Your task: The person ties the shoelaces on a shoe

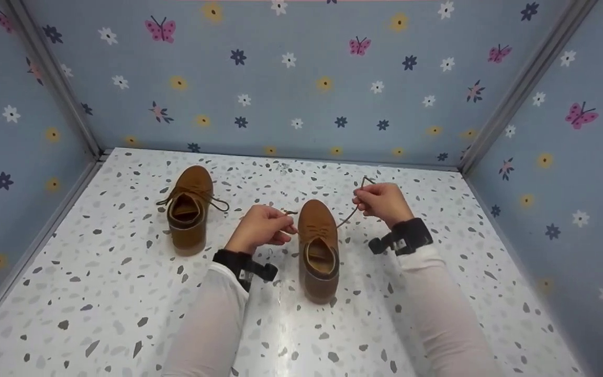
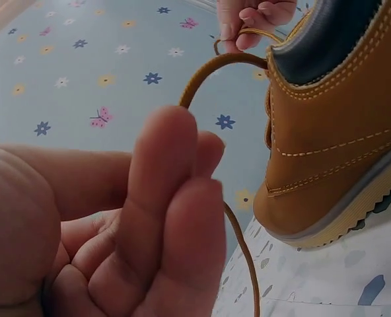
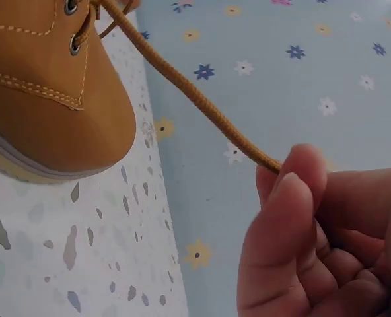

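A brown lace-up shoe (image 1: 318,215) stands between the two hands, its toe pointing away and its sole flat on the speckled surface. My left hand (image 1: 264,226) pinches one end of its shoelace, close to the shoe's left side. In the left wrist view that brown lace (image 2: 215,63) arcs from the shoe into the fingertips, and its tail hangs down below them. To the shoe's right, my right hand (image 1: 381,203) pinches the other lace end (image 1: 348,217), drawn out and raised. The right wrist view shows this lace (image 3: 195,96) running nearly straight from the eyelets to thumb and fingers.
A matching brown shoe (image 1: 192,180) stands at the left, its lace tied in a bow with loops out to both sides. The white speckled surface (image 1: 123,293) is bounded by blue flowered panels (image 1: 301,104) at the back and sides.
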Motion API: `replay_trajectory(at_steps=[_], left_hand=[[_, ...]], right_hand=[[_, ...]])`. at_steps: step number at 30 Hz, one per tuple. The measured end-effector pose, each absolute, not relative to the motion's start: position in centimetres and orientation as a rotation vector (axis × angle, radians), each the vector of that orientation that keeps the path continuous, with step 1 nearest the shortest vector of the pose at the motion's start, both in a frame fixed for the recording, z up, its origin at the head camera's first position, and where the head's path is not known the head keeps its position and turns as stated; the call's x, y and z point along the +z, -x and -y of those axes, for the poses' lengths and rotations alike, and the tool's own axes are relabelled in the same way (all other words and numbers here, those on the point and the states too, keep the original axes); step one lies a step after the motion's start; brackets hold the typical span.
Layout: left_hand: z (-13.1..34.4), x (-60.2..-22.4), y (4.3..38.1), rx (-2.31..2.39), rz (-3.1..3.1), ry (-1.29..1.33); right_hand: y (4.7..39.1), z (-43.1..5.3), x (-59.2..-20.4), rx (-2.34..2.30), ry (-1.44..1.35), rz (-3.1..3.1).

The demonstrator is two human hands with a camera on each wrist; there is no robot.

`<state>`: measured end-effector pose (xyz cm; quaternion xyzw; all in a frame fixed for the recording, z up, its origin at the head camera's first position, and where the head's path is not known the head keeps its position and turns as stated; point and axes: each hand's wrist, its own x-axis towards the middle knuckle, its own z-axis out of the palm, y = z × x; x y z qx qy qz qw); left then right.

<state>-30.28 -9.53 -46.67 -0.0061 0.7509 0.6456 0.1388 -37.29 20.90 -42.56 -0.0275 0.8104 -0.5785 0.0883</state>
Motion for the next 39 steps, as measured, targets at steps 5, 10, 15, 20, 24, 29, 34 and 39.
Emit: replay_trajectory(at_steps=[5,10,15,20,24,29,34,39], left_hand=[[9.3,-46.6,30.3,1.803,-2.160,-0.008],[9.2,-46.7,30.3,1.739,-2.150,-0.054],[9.1,-46.8,30.3,1.714,-2.157,-0.076],[9.1,-46.9,30.5,1.691,-2.178,-0.080],[9.1,-47.0,30.4,1.678,-2.198,-0.083],[9.1,-47.2,30.4,1.706,-2.192,-0.071],[9.2,-47.3,30.5,1.735,-2.168,-0.022],[9.3,-47.4,30.6,1.763,-2.171,-0.009]], right_hand=[[38.2,-18.6,-40.9,-1.401,0.262,-2.673],[38.4,-15.1,-39.4,-1.012,0.539,-2.864],[38.0,-11.5,-37.8,-0.774,0.842,-2.832],[37.6,-10.2,-36.7,-0.728,1.022,-2.638],[37.6,-10.9,-36.6,-0.717,1.062,-2.628],[37.7,-12.6,-36.7,-0.740,1.038,-2.699],[37.6,-13.8,-37.2,-0.739,1.024,-2.730],[36.9,-14.6,-38.2,-0.720,1.012,-2.730]])
